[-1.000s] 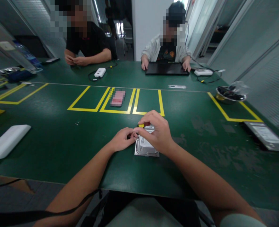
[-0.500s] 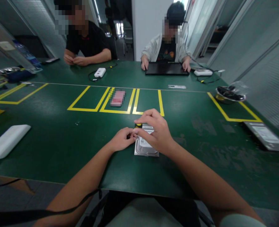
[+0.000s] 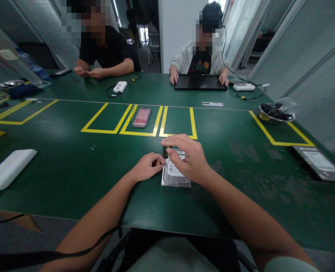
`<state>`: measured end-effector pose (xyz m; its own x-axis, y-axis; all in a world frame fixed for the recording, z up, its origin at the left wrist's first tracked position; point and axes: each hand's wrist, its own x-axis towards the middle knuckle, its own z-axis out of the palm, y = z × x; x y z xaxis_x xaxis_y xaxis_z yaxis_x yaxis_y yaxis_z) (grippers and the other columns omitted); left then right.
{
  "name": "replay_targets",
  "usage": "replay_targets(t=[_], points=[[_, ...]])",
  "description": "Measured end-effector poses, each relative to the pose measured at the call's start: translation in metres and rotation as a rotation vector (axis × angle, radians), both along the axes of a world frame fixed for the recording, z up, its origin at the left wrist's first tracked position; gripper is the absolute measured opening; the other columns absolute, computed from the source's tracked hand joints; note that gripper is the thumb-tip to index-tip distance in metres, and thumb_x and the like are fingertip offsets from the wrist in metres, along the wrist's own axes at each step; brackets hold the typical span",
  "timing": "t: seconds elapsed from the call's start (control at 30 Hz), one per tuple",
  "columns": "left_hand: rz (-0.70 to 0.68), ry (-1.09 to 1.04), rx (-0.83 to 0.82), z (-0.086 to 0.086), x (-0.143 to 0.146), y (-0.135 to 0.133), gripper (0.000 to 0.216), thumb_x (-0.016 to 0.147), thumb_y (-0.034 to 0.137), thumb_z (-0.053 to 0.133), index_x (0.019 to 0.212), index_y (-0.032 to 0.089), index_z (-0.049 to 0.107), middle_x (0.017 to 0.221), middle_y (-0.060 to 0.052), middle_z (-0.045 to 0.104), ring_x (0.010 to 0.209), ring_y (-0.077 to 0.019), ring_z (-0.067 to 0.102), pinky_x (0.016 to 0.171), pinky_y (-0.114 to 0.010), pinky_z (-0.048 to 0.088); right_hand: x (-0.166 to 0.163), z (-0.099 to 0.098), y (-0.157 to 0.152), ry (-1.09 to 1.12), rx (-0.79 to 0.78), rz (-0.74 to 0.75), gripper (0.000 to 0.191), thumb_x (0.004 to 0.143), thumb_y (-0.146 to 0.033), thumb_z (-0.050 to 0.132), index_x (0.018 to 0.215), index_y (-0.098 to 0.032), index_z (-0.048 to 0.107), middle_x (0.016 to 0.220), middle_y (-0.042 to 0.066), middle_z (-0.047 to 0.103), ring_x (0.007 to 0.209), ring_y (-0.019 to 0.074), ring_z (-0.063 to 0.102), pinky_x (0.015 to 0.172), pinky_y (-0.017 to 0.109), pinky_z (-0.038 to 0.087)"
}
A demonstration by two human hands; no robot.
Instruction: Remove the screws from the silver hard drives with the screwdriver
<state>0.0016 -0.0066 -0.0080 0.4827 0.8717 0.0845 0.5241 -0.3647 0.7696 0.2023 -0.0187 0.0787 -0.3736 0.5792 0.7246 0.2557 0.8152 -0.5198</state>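
A silver hard drive [image 3: 169, 179] with a white label lies flat on the green table in front of me. My right hand [image 3: 188, 156] arches over it, thumb and fingers closed round the dark handle of a short screwdriver [image 3: 166, 152]. The screwdriver stands roughly upright above the drive's left edge, its tip out of sight. My left hand [image 3: 149, 166] rests on the table at the drive's left side. Its thumb and fingertips are pinched together against that edge, and whatever is between them is too small to make out.
Yellow tape frames [image 3: 139, 134] mark the table, one holding a pink, blurred item [image 3: 141, 118]. A white box-like case [image 3: 10, 170] lies left; another drive-like metal unit [image 3: 320, 162] and a metal bowl [image 3: 276, 113] stand right. Across sit two people, one gripping a black panel [image 3: 200, 82].
My right hand has turned and lowered slightly round the screwdriver handle, so less yellow shows. The left fingertips have drawn a little away from the right thumb. The drive stays put.
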Motion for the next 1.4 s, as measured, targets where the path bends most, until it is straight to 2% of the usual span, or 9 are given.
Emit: replay_targets(t=[0.1, 0.23, 0.43, 0.6, 0.77, 0.97, 1.17, 1.33, 1.4], points=[[0.010, 0.005, 0.002, -0.0018, -0.0004, 0.0005, 0.011, 0.081, 0.025, 0.058, 0.075, 0.016, 0.058, 0.068, 0.002, 0.055, 0.069, -0.0144, 0.049, 0.063, -0.025, 0.037, -0.0004, -0.0006, 0.0001, -0.003, 0.000, -0.009, 0.022, 0.087, -0.017, 0.060, 0.108, -0.019, 0.068, 0.113, 0.009, 0.067, 0.106, 0.0184, 0.063, 0.092, 0.038, 0.050], [0.006, 0.018, 0.000, -0.0033, -0.0010, 0.0010, 0.012, 0.081, 0.025, 0.058, 0.073, 0.016, 0.056, 0.066, 0.002, 0.053, 0.068, -0.0142, 0.049, 0.062, -0.025, 0.036, -0.0008, -0.0018, 0.0013, -0.012, 0.027, -0.058, 0.013, 0.086, -0.025, 0.066, 0.098, -0.020, 0.071, 0.097, 0.006, 0.065, 0.091, 0.0169, 0.062, 0.080, 0.034, 0.052], [0.012, 0.006, 0.014, -0.0023, -0.0010, 0.0007, 0.009, 0.080, 0.022, 0.059, 0.073, 0.016, 0.057, 0.067, 0.002, 0.054, 0.068, -0.0138, 0.049, 0.063, -0.025, 0.037, -0.0002, -0.0021, 0.0016, -0.018, 0.034, 0.003, 0.024, 0.089, -0.016, 0.057, 0.111, -0.021, 0.065, 0.110, 0.006, 0.069, 0.104, 0.0177, 0.064, 0.091, 0.037, 0.050], [0.012, 0.015, -0.006, -0.0003, -0.0002, 0.0001, 0.009, 0.080, 0.022, 0.059, 0.074, 0.016, 0.058, 0.065, 0.003, 0.053, 0.066, -0.0136, 0.049, 0.062, -0.025, 0.036, 0.0000, -0.0037, 0.0023, 0.020, 0.020, -0.071, 0.014, 0.085, -0.026, 0.066, 0.098, -0.020, 0.069, 0.093, 0.005, 0.065, 0.089, 0.0168, 0.062, 0.079, 0.033, 0.051], [0.009, 0.012, 0.010, -0.0009, -0.0004, 0.0005, 0.009, 0.079, 0.022, 0.060, 0.073, 0.016, 0.058, 0.067, 0.003, 0.054, 0.067, -0.0134, 0.048, 0.063, -0.025, 0.036, 0.0013, -0.0026, 0.0030, -0.024, 0.040, -0.017, 0.029, 0.088, -0.013, 0.054, 0.114, -0.021, 0.063, 0.111, 0.006, 0.070, 0.104, 0.0179, 0.063, 0.092, 0.038, 0.049], [0.011, 0.007, -0.001, -0.0034, -0.0013, 0.0008, 0.008, 0.080, 0.023, 0.060, 0.076, 0.016, 0.060, 0.065, 0.003, 0.053, 0.067, -0.0137, 0.049, 0.062, -0.025, 0.036, 0.0008, -0.0028, 0.0039, 0.000, 0.038, -0.056, 0.014, 0.084, -0.025, 0.066, 0.097, -0.020, 0.067, 0.093, 0.005, 0.066, 0.090, 0.0171, 0.062, 0.079, 0.033, 0.051], [0.009, 0.015, 0.015, -0.0030, -0.0013, 0.0015, 0.011, 0.080, 0.024, 0.060, 0.074, 0.016, 0.058, 0.069, 0.002, 0.055, 0.069, -0.0142, 0.050, 0.063, -0.025, 0.037, 0.0006, -0.0034, 0.0024, -0.030, 0.023, 0.028, 0.029, 0.088, -0.014, 0.055, 0.116, -0.019, 0.063, 0.115, 0.008, 0.068, 0.108, 0.0183, 0.062, 0.094, 0.038, 0.049], [0.008, 0.012, 0.002, -0.0042, -0.0010, 0.0016, 0.009, 0.080, 0.024, 0.060, 0.075, 0.016, 0.059, 0.066, 0.003, 0.053, 0.066, -0.0134, 0.049, 0.062, -0.025, 0.036, 0.0001, -0.0045, 0.0036, 0.001, 0.033, -0.038, 0.015, 0.085, -0.027, 0.067, 0.099, -0.020, 0.067, 0.097, 0.006, 0.065, 0.093, 0.0174, 0.062, 0.081, 0.034, 0.052], [0.008, 0.012, -0.009, -0.0039, -0.0007, 0.0013, 0.008, 0.079, 0.022, 0.060, 0.074, 0.016, 0.059, 0.066, 0.003, 0.053, 0.066, -0.0130, 0.049, 0.061, -0.024, 0.036, 0.0013, -0.0041, 0.0038, -0.012, 0.042, -0.039, 0.020, 0.088, -0.022, 0.062, 0.107, -0.022, 0.065, 0.099, 0.005, 0.068, 0.094, 0.0172, 0.063, 0.084, 0.035, 0.051]])
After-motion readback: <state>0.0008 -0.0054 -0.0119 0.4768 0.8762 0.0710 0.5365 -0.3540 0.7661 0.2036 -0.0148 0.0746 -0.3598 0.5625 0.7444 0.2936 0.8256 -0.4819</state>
